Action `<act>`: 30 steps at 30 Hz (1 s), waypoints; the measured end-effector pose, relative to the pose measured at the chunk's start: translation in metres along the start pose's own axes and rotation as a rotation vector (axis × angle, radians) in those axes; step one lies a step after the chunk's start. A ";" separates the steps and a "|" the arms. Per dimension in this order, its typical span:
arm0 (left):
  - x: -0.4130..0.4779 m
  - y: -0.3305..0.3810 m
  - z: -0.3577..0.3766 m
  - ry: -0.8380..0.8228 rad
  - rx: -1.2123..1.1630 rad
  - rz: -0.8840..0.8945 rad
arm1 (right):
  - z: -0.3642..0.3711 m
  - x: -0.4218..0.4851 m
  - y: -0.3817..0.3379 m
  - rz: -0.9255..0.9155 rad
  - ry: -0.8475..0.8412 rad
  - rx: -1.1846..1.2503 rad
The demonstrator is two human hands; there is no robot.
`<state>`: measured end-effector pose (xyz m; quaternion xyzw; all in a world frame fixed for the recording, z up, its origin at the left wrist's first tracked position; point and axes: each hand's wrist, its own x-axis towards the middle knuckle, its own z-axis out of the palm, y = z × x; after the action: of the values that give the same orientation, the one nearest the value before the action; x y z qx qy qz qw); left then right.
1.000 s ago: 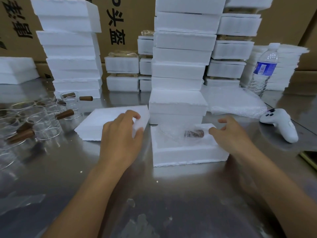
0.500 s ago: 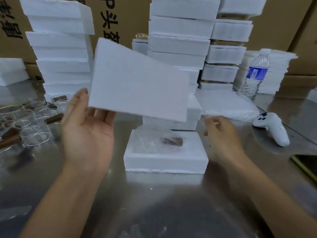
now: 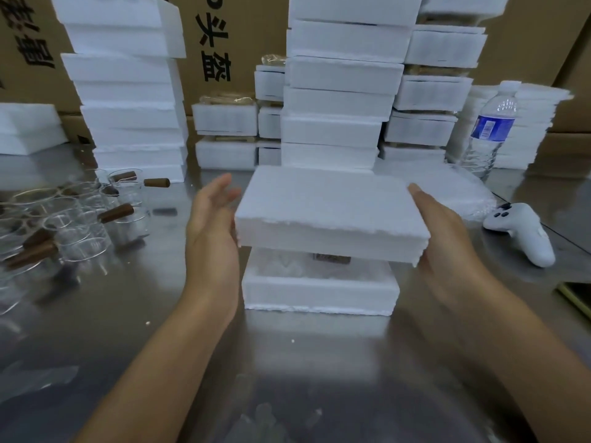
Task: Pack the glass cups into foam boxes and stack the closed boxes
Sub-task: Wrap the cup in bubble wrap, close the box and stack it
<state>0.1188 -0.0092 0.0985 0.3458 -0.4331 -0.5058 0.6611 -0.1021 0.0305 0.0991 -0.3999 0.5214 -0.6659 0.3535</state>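
Steel surface (image 3: 160, 330) up front, cardboard cartons and tall stacks of closed boxes (image 3: 339, 100) behind. And we're at the lid stage! The foam lid (image 3: 326, 206) hangs level just above the open foam box (image 3: 319, 292), not yet seated. The left hand (image 3: 211, 225) presses its palm flat to the lid's left end, fingers (image 3: 220, 190) straight and splayed clear of the foam. The right hand (image 3: 447, 247) cups the right end with the thumb lying along the top edge; its fingers are hidden underneath.

Inside the box sits a glass cup (image 3: 332, 259), with only its brown handle plainly showing. More loose glass cups (image 3: 80, 225) wait at the left.

That lid looks featherlight and stiff but crumbly, judging by its ragged edges, so holding it by the two short ends seems right. It probably needs only gentle, even pressure. The glass beneath is fragile, so the lid should go down square, with no forcing.
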 end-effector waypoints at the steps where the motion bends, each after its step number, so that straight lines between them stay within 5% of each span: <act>1: 0.000 -0.001 0.000 -0.018 0.048 0.039 | 0.000 0.000 0.000 0.021 0.000 -0.036; 18: 0.006 -0.011 -0.003 0.046 0.092 -0.149 | 0.005 -0.007 0.004 0.168 0.025 -0.219; 30: 0.003 -0.007 -0.004 -0.062 0.088 -0.005 | 0.002 -0.003 0.006 0.161 0.037 -0.224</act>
<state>0.1199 -0.0139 0.0915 0.3598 -0.4741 -0.4985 0.6303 -0.0985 0.0313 0.0930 -0.3813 0.6293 -0.5803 0.3490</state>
